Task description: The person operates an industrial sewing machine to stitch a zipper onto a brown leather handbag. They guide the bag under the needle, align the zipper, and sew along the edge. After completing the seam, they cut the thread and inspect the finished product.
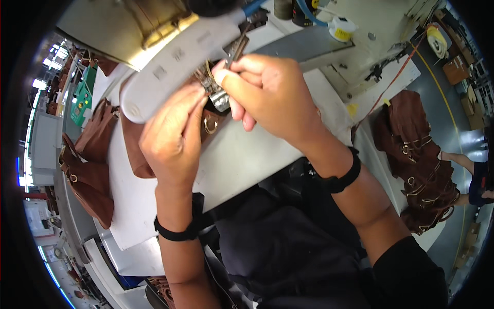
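Both hands meet at the needle end of a sewing machine with a pale rounded arm (177,64). My left hand (172,136) has its fingers pinched together beside the metal parts under the machine arm; what they hold, if anything, is hidden. Closed around a slim metal tool (236,50) is my right hand (270,92), its thumb pressing near the tool's lower end. Between the hands sits a shiny rounded metal part (220,100) of the machine. A brown leather bag (135,147) lies partly behind my left hand, and a gold ring (210,125) shows close by.
More brown bags (88,180) stand at the left, near a green box (82,98). On the right is a pile of brown bags (406,139) with gold rings; another person's arm (460,160) reaches it. A small white bottle (341,29) with a blue tube stands behind.
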